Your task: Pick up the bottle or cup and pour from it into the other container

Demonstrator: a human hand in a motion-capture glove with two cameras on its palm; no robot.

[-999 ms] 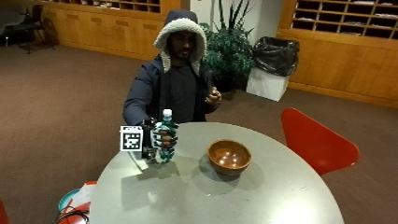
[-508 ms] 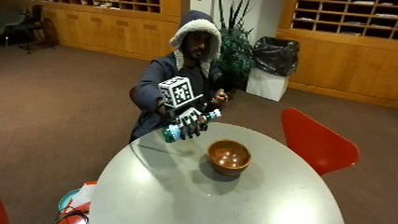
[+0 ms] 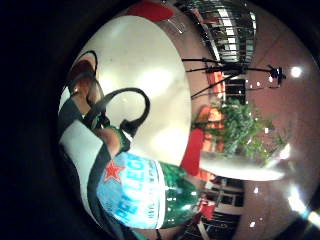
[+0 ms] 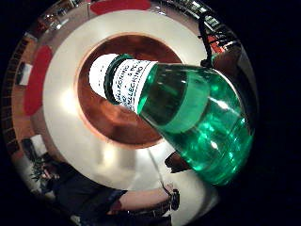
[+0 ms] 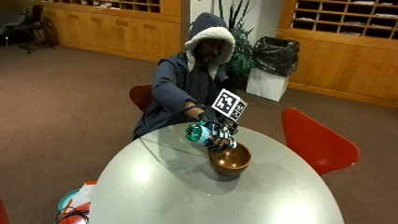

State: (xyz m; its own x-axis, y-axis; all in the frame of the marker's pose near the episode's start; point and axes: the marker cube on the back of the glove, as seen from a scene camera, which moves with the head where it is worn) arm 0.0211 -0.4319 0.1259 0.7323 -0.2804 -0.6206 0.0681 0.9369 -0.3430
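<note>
A green plastic bottle (image 5: 200, 133) with a blue label and white cap is tipped over, its neck pointing down at a brown wooden bowl (image 5: 229, 161) on the round white table (image 5: 174, 196). My gloved right hand (image 5: 216, 133) grips the bottle around its middle, just above the bowl's rim on the person's side. In the thumb side palm view the bottle (image 4: 188, 113) fills the picture and its capped neck hangs over the bowl's inside (image 4: 122, 122). In the little finger side palm view, the labelled body of the bottle (image 3: 145, 192) lies against the palm, above the table (image 3: 135, 65).
A red chair (image 5: 314, 142) stands at the table's right side and another red chair (image 5: 142, 97) is behind the person. A black-bagged bin (image 5: 273, 58) and a plant (image 5: 239, 63) stand at the back wall. Coloured items (image 5: 74, 200) lie on the floor at lower left.
The hand lifted the bottle off the table at the left, carried it to the right over the bowl and tipped it neck-down. The outside view has also shifted.
</note>
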